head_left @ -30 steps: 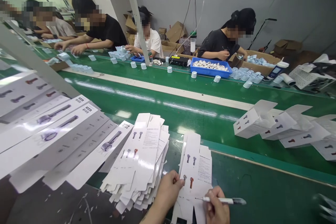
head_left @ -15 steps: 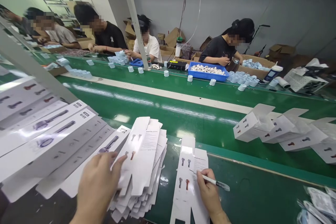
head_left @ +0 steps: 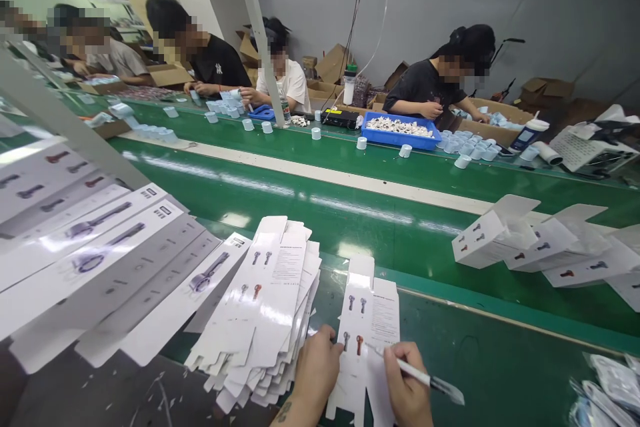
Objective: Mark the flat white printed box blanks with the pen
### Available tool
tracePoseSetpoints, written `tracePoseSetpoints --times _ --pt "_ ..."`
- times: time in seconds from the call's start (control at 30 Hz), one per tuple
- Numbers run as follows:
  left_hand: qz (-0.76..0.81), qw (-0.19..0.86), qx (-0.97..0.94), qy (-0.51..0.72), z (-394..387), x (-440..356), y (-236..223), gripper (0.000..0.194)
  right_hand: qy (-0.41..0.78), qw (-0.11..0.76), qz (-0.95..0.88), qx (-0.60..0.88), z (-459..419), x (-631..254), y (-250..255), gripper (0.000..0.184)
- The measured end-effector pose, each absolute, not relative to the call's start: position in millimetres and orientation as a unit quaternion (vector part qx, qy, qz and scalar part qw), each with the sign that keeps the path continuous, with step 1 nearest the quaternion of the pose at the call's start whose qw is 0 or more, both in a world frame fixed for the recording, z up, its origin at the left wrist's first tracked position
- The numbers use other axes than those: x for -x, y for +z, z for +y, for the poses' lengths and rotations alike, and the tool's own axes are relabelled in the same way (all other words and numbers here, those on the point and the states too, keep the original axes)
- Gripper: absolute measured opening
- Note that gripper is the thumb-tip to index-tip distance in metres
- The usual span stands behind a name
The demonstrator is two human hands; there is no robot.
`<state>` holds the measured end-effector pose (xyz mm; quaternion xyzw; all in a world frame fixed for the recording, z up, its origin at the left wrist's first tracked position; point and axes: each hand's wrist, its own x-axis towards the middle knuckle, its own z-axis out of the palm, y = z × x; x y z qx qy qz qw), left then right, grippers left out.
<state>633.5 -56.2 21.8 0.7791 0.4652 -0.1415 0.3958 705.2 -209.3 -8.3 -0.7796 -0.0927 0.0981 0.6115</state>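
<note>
A flat white carton blank (head_left: 370, 313) printed with small fan pictures lies on the green table in front of me. My left hand (head_left: 316, 367) rests on its left edge, fingers curled and pressing it down. My right hand (head_left: 406, 383) is closed round a white pen (head_left: 419, 377), whose tip touches the blank near the printed pictures. To the left lies a fanned stack of the same flat blanks (head_left: 267, 307).
Long white boxes (head_left: 95, 260) are spread at the left. Folded-up cartons (head_left: 530, 240) lie on the green conveyor belt (head_left: 350, 207) at the right. Clear bags (head_left: 610, 387) sit at the lower right. Several people work across the belt beside a blue tray (head_left: 400, 128) and small cups.
My left hand left the stack of blanks and came back to the left edge of the single blank. My right hand with the pen shifted slightly lower on the blank.
</note>
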Motion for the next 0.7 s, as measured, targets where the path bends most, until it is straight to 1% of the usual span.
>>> tracePoseSetpoints --times 0.1,0.23,0.33,0.47,0.5,0.57,0.63,0.7 --pt "0.478 0.413 -0.767 -0.116 -55.4 -632.8 18.1 0.014 0.107 0.599 -0.084 0.789 -216.3 -678.0 -13.9 0.033" --pt "0.486 0.426 -0.757 -0.100 -57.8 -633.2 18.3 0.010 0.110 0.574 -0.085 0.807 -215.1 -661.6 -26.5 0.033" --pt "0.488 0.431 -0.753 -0.101 -57.3 -633.1 21.7 0.010 0.130 0.557 -0.118 0.812 -212.4 -661.2 -34.0 0.035" --pt "0.488 0.447 -0.744 -0.094 -57.0 -632.3 21.7 0.012 0.140 0.517 -0.159 0.829 -214.4 -661.4 -40.2 0.044" --pt "0.488 0.466 -0.733 -0.089 -57.8 -632.3 20.9 0.012 0.145 0.522 -0.156 0.826 -216.4 -661.9 -41.1 0.046" --pt "0.488 0.520 -0.697 -0.078 -60.7 -633.1 20.3 0.011 0.163 0.561 -0.126 0.802 -222.0 -665.8 -42.4 0.046" --pt "0.484 0.562 -0.667 -0.071 -64.2 -634.5 24.3 0.016 0.200 0.637 -0.063 0.742 -228.7 -675.0 -42.5 0.044" --pt "0.476 0.565 -0.670 -0.067 -65.2 -634.5 36.1 0.021 0.248 0.711 0.008 0.658 -234.3 -689.2 -40.3 0.045"
